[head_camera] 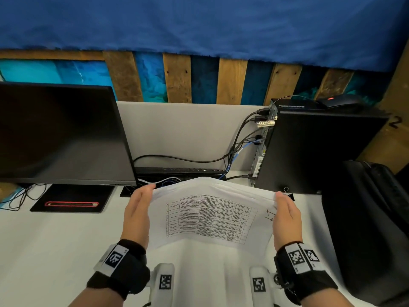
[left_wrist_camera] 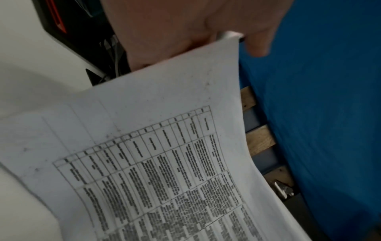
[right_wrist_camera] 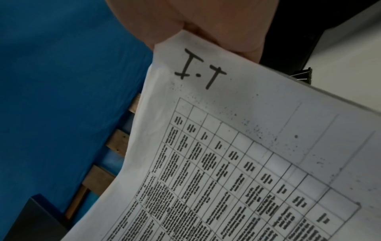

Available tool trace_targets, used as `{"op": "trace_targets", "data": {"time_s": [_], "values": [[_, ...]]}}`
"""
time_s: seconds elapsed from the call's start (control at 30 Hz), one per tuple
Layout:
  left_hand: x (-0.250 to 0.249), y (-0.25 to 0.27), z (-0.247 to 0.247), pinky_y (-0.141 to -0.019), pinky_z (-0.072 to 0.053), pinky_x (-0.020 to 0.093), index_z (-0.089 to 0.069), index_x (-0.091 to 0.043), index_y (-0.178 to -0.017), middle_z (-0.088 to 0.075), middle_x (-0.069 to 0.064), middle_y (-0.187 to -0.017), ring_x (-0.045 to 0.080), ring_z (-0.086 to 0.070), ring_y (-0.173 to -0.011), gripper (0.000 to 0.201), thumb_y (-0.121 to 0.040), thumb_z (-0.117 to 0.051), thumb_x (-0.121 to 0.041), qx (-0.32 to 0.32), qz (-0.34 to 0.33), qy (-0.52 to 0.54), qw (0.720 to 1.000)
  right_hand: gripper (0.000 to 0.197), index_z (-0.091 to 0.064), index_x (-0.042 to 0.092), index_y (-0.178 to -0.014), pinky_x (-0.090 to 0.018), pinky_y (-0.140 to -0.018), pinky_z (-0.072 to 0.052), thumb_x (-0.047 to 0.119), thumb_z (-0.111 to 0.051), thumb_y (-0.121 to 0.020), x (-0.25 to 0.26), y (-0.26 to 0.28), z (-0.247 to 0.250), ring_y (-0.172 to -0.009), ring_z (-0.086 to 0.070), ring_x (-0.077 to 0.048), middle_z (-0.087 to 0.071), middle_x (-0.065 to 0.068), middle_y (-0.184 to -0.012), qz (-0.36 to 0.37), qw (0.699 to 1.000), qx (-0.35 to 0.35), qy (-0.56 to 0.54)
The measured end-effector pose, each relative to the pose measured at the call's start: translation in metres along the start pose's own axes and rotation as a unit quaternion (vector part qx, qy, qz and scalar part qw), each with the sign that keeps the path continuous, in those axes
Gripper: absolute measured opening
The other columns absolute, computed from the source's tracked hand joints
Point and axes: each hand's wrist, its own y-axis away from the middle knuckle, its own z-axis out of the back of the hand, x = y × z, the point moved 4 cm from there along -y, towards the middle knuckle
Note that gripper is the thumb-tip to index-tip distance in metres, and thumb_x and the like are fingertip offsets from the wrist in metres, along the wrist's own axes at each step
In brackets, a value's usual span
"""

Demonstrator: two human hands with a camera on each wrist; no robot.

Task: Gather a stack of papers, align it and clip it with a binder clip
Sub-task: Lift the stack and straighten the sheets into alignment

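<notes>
A stack of papers (head_camera: 210,218) with a printed table on its top sheet is held up over the white desk (head_camera: 55,244), bowed upward in the middle. My left hand (head_camera: 139,207) grips its left edge, and my right hand (head_camera: 286,214) grips its right edge, beside a handwritten "I.T". In the left wrist view the stack of papers (left_wrist_camera: 164,146) slips between thumb and fingers. The right wrist view shows the stack of papers (right_wrist_camera: 247,146) pinched at its corner. A black binder clip (head_camera: 288,193) lies on the desk just beyond my right hand, also seen as the binder clip (right_wrist_camera: 303,75).
A dark monitor (head_camera: 59,134) stands at the left on a black base. A black computer tower (head_camera: 314,147) with cables (head_camera: 239,151) stands at the right, with a mouse (head_camera: 338,101) on top. A keyboard (head_camera: 179,171) leans at the back. A black bag (head_camera: 371,229) fills the right edge.
</notes>
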Motion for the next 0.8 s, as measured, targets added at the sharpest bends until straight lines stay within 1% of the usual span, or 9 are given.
{"op": "trace_targets", "data": {"time_s": [0.07, 0.2, 0.27, 0.3, 0.33, 0.5, 0.6, 0.67, 0.8], "values": [[0.005, 0.002, 0.007, -0.074, -0.048, 0.025, -0.053, -0.023, -0.122, -0.061, -0.002, -0.108, 0.017, -0.060, -0.098, 0.053, -0.074, -0.066, -0.045, 0.033, -0.032, -0.048, 0.998, 0.038, -0.055, 0.017, -0.071, -0.038, -0.072, -0.046, 0.045, -0.040, -0.092, 0.007, 0.005, 0.000, -0.073, -0.055, -0.021, -0.058, -0.009, -0.075, 0.011, 1.000, 0.017, 0.000], [0.012, 0.005, 0.012, -0.061, -0.056, 0.016, -0.052, -0.021, -0.122, -0.064, -0.004, -0.107, 0.011, -0.064, -0.094, 0.058, -0.072, -0.077, -0.009, 0.040, -0.036, -0.101, 0.993, 0.040, -0.055, 0.010, -0.065, -0.028, -0.068, -0.045, 0.039, -0.049, -0.093, 0.016, 0.004, 0.002, -0.065, -0.055, -0.019, -0.056, -0.006, -0.066, -0.032, 0.998, 0.008, -0.044], [0.013, 0.004, 0.013, -0.062, -0.054, 0.017, -0.055, -0.019, -0.119, -0.066, -0.004, -0.105, 0.011, -0.064, -0.093, 0.055, -0.071, -0.078, -0.004, 0.030, -0.041, -0.114, 0.992, 0.042, -0.055, -0.008, -0.077, -0.040, -0.083, -0.048, 0.032, -0.055, -0.090, 0.019, -0.003, 0.002, -0.067, -0.053, -0.030, -0.053, -0.020, -0.070, -0.034, 0.999, 0.002, -0.034], [0.013, 0.003, 0.013, -0.065, -0.051, 0.016, -0.056, -0.018, -0.117, -0.066, -0.003, -0.104, 0.010, -0.064, -0.093, 0.053, -0.071, -0.078, -0.003, 0.028, -0.044, -0.118, 0.992, 0.041, -0.052, -0.012, -0.081, -0.036, -0.068, -0.045, 0.028, -0.057, -0.089, 0.019, -0.007, 0.002, -0.064, -0.048, -0.028, -0.050, -0.020, -0.070, -0.026, 0.999, 0.006, -0.020], [0.014, 0.002, 0.013, -0.067, -0.049, 0.015, -0.057, -0.018, -0.115, -0.067, -0.004, -0.103, 0.009, -0.064, -0.092, 0.051, -0.071, -0.078, -0.002, 0.028, -0.045, -0.120, 0.991, 0.035, -0.053, -0.012, -0.079, -0.028, -0.064, -0.030, 0.021, -0.057, -0.089, 0.018, -0.010, 0.002, -0.063, -0.044, -0.023, -0.046, -0.015, -0.068, -0.017, 1.000, 0.001, -0.007], [0.017, -0.003, 0.012, -0.068, -0.048, 0.018, -0.061, -0.017, -0.111, -0.067, 0.000, -0.102, 0.014, -0.064, -0.093, 0.048, -0.070, -0.078, 0.002, 0.030, -0.029, -0.106, 0.993, 0.027, -0.061, 0.012, -0.064, -0.028, -0.064, -0.040, -0.001, -0.050, -0.084, 0.012, -0.011, 0.005, -0.067, -0.051, -0.015, -0.058, 0.000, -0.070, 0.010, 1.000, -0.019, 0.001], [0.021, -0.007, 0.013, -0.071, -0.050, 0.022, -0.065, -0.019, -0.108, -0.070, 0.002, -0.102, 0.018, -0.066, -0.095, 0.042, -0.072, -0.076, 0.001, 0.046, -0.016, -0.101, 0.994, 0.020, -0.064, 0.013, -0.081, -0.024, -0.066, -0.050, 0.012, -0.048, -0.092, 0.008, -0.004, 0.012, -0.078, -0.059, -0.017, -0.062, -0.004, -0.081, 0.019, 0.999, 0.009, -0.027], [0.025, -0.010, 0.013, -0.076, -0.050, 0.028, -0.069, -0.017, -0.103, -0.073, 0.006, -0.100, 0.024, -0.067, -0.097, 0.031, -0.077, -0.073, -0.002, 0.052, 0.005, -0.094, 0.994, 0.014, -0.062, 0.014, -0.099, -0.019, -0.070, -0.052, 0.014, -0.049, -0.093, 0.005, 0.002, 0.015, -0.081, -0.062, -0.005, -0.064, -0.002, -0.093, 0.038, 0.996, 0.083, 0.007], [0.024, -0.014, 0.013, -0.074, -0.049, 0.031, -0.071, -0.011, -0.102, -0.075, 0.008, -0.098, 0.028, -0.067, -0.100, 0.018, -0.085, -0.065, -0.009, 0.054, 0.039, -0.068, 0.995, 0.064, -0.046, 0.029, -0.122, -0.024, -0.086, -0.047, 0.005, -0.076, -0.071, -0.014, 0.006, 0.022, -0.101, -0.058, 0.002, -0.060, 0.016, -0.111, 0.042, 0.979, 0.168, 0.109]]}}
